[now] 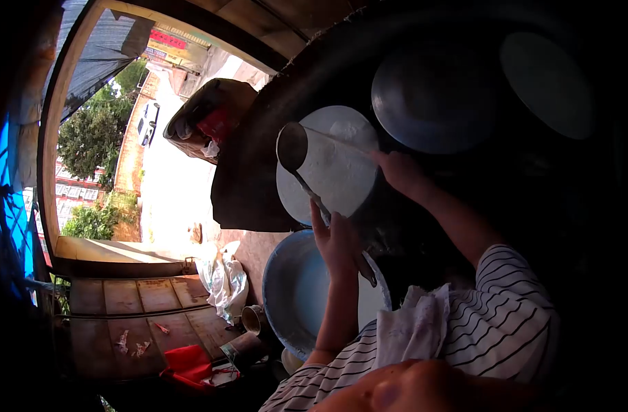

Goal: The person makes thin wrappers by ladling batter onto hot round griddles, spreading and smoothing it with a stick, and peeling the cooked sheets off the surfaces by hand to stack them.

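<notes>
The left hand (pixel 336 239) has its fingers wrapped around the long handle of a ladle (pixel 293 147), whose dark bowl hangs over the edge of a round white pan (pixel 331 189), while the handle's far end slants down over the blue tub (pixel 276 292). The right hand (pixel 399 170), at the pan's other edge, has its fingers closed on what seems to be a thin stick (pixel 336 140), though the shade makes their exact grip hard to see.
</notes>
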`<state>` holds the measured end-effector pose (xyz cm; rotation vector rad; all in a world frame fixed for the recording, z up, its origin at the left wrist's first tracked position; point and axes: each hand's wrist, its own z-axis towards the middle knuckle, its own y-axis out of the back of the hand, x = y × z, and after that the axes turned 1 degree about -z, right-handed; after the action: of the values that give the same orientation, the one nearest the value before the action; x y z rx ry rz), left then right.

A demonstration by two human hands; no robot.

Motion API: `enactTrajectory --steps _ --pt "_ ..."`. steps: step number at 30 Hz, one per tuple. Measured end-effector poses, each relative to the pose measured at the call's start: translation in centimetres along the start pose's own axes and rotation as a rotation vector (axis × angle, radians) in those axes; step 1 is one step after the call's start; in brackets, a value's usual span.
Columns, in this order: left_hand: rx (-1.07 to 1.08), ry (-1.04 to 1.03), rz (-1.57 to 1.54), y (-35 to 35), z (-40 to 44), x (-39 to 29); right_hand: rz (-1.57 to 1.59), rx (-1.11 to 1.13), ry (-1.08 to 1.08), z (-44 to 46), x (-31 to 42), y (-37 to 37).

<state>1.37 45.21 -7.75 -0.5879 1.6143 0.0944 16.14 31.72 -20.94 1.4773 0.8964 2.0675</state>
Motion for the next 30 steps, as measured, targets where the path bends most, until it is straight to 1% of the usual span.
enactTrajectory --steps 1,2,4,6,7,8,10,11,12,13,14,16,17,18,20,21,22,24,25,26,28,29,30 --pt "0.037 0.002 0.023 0.6 0.1 -0.5 -0.027 0.018 -0.070 -1.5 0.3 1.0" --pt "0.023 0.011 0.064 1.1 0.5 -0.5 0.033 -0.140 -0.076 -2.3 -4.1 -2.4" --pt "0.040 0.032 0.142 1.2 2.6 -0.3 0.010 -0.015 -0.150 -3.7 -3.9 -3.0" --pt "0.043 0.129 0.048 -0.7 4.9 0.1 -0.082 0.076 -0.112 -1.9 0.1 -2.3" --pt "0.060 0.161 -0.010 -1.9 6.1 0.3 -0.157 0.180 -0.076 -0.4 1.6 -1.0" --pt "0.243 0.159 -0.248 -1.6 7.5 0.6 -0.179 0.155 -0.008 0.5 0.6 -1.4" --pt "0.583 0.207 -0.674 2.3 10.1 -0.1 -0.156 -0.127 0.037 -0.7 -2.7 -0.8" --pt "0.553 0.370 -0.924 2.8 9.3 -2.2 0.031 -0.214 -0.002 -2.6 -5.5 -1.6" --pt "0.454 0.391 -0.880 2.8 8.6 -4.3 0.001 -0.058 -0.072 -3.9 -4.7 -0.7" --pt "0.424 0.444 -0.927 3.9 9.4 -4.1 -0.040 0.102 -0.135 -5.2 -3.8 0.2" --pt "0.409 0.504 -0.978 4.2 10.4 -3.7 -0.127 0.174 -0.114 -5.2 -0.2 2.8" --pt "0.357 0.631 -1.084 4.2 11.8 -3.2 -0.115 0.198 -0.089 -3.8 1.5 1.5" --pt "0.325 0.702 -1.135 3.8 12.7 -3.4 -0.080 0.138 -0.023 -2.6 0.6 0.5" --pt "0.380 0.759 -1.157 3.5 13.7 -3.9 -0.041 0.086 0.035 -1.4 -0.9 -0.5" --pt "0.392 0.885 -1.232 5.1 13.4 -3.9 0.136 -0.105 0.047 0.2 -4.0 -2.0" --pt "0.381 0.878 -1.297 5.9 13.8 -3.5 0.195 0.049 -0.044 0.5 -3.7 -1.3" --pt "0.331 0.894 -1.288 6.8 13.6 -3.2 0.268 0.131 0.026 0.8 -2.8 -0.7" --pt "0.317 0.920 -1.257 6.5 15.0 -2.8 0.236 0.185 0.103 1.3 -1.1 -0.5" --pt "0.288 0.898 -1.238 6.4 15.5 -2.4 0.185 0.238 0.117 1.5 -0.2 0.1" --pt "0.301 0.830 -1.155 6.6 16.5 -2.0 0.222 0.306 0.061 1.1 0.2 0.6" --pt "0.289 0.713 -1.017 7.3 17.7 -0.1 0.344 0.282 -0.071 -1.5 0.2 1.9" --pt "0.298 0.781 -1.087 7.7 17.5 0.3 0.404 0.149 -0.203 -3.0 -0.7 1.7" --pt "0.248 0.715 -0.983 7.2 16.3 -0.1 0.458 0.040 -0.348 -5.5 -0.5 1.9"
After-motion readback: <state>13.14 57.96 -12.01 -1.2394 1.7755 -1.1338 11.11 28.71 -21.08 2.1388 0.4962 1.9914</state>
